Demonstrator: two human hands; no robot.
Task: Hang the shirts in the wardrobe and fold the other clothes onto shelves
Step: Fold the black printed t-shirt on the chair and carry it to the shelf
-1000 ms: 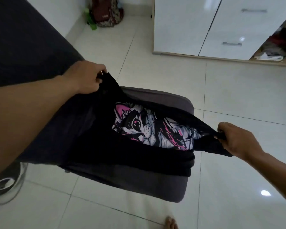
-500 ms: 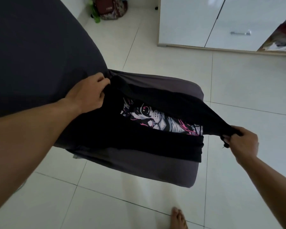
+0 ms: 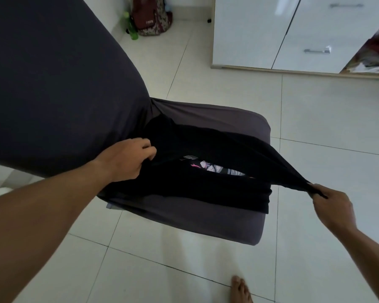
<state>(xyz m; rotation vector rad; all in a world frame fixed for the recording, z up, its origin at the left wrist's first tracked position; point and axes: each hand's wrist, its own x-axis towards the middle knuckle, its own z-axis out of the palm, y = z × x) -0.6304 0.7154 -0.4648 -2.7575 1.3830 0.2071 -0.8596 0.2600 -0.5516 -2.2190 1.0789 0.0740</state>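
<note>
Black fabric fills the middle of the view: the shirt point(image 3: 206, 147) lies across the chair seat point(image 3: 195, 224), doubled over so that only a sliver of its pink-and-white print shows in the gap. The left grip point(image 3: 127, 159) has its fingers curled round the shirt's left edge, close to the chair back point(image 3: 53, 84). The right grip point(image 3: 330, 206) pinches a corner that is drawn taut off the seat's right side, out over the floor point(image 3: 315, 119). Both are grasping the shirt and neither is released.

As for progress, this looks like an early step, with the shirt being stretched flat or folded on the seat. It is on no hanger, and no hanger is in view. The wardrobe point(image 3: 260, 33) stands far right, well apart from the chair. Its open compartment point(image 3: 372, 57) at the edge of the view holds some cloth, too dim to tell whether it is folded. For this garment, carrying it across and hanging it are both left to do. How many other clothes wait cannot be told.
</note>
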